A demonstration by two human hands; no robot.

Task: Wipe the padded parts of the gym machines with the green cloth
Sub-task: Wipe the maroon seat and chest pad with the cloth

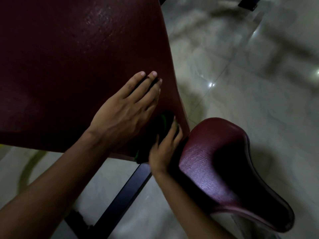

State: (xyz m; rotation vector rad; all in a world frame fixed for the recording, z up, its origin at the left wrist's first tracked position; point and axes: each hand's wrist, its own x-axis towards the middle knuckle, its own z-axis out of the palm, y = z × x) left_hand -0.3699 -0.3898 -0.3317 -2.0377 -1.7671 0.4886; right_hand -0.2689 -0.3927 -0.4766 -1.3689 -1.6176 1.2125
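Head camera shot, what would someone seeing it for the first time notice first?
The big maroon pad fills the upper left, with the left hand lying flat on it, fingers straight. Just below, near the pad's lower right corner, the right hand holds the green cloth against the pad. At lower right a smaller maroon seat stands out against the pale, shiny tiled floor.

left hand [124, 116] flat on maroon pad [77, 66], right hand [164, 150] pressing green cloth [160, 125] at pad's lower corner, maroon seat [224, 166] beside, tiled floor [241, 66]
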